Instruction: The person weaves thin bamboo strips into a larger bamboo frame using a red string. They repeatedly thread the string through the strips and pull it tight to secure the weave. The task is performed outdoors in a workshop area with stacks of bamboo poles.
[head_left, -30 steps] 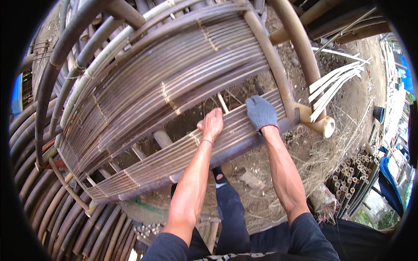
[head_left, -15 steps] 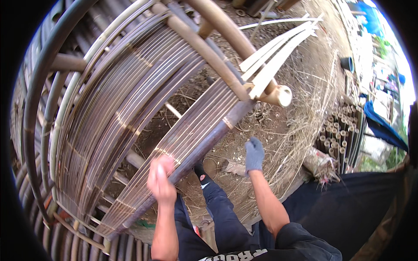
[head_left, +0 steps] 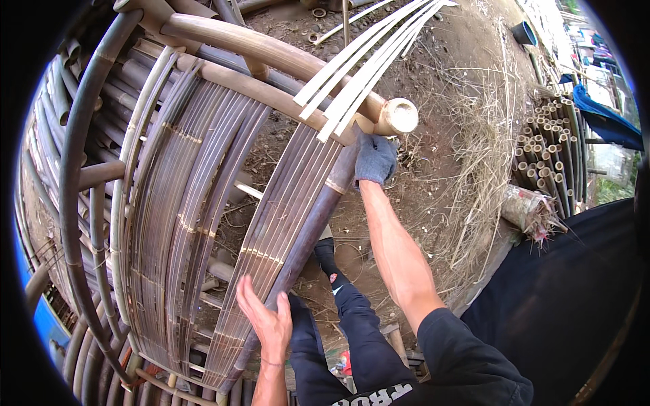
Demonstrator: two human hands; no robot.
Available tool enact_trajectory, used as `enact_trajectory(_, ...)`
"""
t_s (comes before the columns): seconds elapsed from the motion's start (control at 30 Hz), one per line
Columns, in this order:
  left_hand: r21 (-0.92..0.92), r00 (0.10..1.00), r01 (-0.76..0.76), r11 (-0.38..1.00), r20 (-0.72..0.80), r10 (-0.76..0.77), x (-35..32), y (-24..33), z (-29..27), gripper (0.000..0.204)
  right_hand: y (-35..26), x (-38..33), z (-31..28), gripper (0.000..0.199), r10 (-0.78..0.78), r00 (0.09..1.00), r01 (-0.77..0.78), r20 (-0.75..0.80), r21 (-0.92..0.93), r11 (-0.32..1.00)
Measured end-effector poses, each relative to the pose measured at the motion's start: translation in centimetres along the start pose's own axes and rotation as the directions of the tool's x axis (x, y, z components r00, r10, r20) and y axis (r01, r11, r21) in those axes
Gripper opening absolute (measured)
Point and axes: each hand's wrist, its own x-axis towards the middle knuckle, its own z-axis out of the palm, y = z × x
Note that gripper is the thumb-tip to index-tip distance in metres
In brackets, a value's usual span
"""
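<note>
A bamboo seat or bench frame fills the left and middle, with dark bamboo slats [head_left: 294, 169] laid side by side along a thick dark pole [head_left: 313, 227]. My bare left hand [head_left: 267, 319] rests open at the near part of these slats and pole, its fingers stretched out and thumb apart. My right hand [head_left: 376, 160], in a grey glove, is closed at the far end of the pole, by the frame's corner. What its fingers hold, if anything, is hidden. Just beyond it, pale split bamboo strips [head_left: 352, 88] lie across the light crossbar [head_left: 250, 86].
A thick bamboo rail [head_left: 271, 46] ends in a cut tip [head_left: 399, 116] near my right hand. Cut bamboo poles [head_left: 547, 152] are stacked at the right, beside dark cloth [head_left: 562, 284]. Dry fibres [head_left: 467, 162] litter the ground. More poles [head_left: 101, 115] lie at the left.
My right hand has moved from over the ground to the frame's corner. My left hand has gone from a blurred, raised pose to fingers spread by the slats. The view has shifted.
</note>
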Motion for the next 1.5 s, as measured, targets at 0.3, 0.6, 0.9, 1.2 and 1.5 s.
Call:
enact_trajectory(0.3, -0.590, 0.921, 0.064, 0.805, 0.345, 0.179, 15.2, 11.1, 10.6, 0.036, -1.1, -2.7, -8.7, 0.014, -0.139, 0.983, 0.132, 0.122, 0.062, 0.989)
enact_trajectory(0.6, -0.577, 0.836, 0.300, 0.760, 0.542, 0.081, 18.9, 17.2, 16.4, 0.034, -3.6, -2.5, -12.0, 0.017, -0.304, 0.910, 0.318, 0.284, -0.005, 0.948)
enact_trajectory(0.9, -0.755, 0.824, 0.506, 0.417, 0.566, 0.023, 13.8, 15.8, 11.6, 0.027, -2.3, -7.0, -17.2, 0.042, 0.417, 0.431, -0.890, 0.800, 0.302, 0.341)
enact_trajectory(1.2, -0.676, 0.723, 0.686, 0.269, 0.672, -0.159, -1.7, 10.9, 2.9, 0.026, -8.0, -10.9, -18.8, 0.050, -0.030, 0.132, -0.977, 0.991, 0.125, -0.173)
enact_trajectory(1.5, -0.665, 0.585, 0.744, 0.066, 0.600, -0.546, -27.3, -3.0, -10.8, 0.027, -12.3, -17.7, -26.8, 0.022, 0.436, 0.402, -0.915, 0.805, 0.346, 0.205)
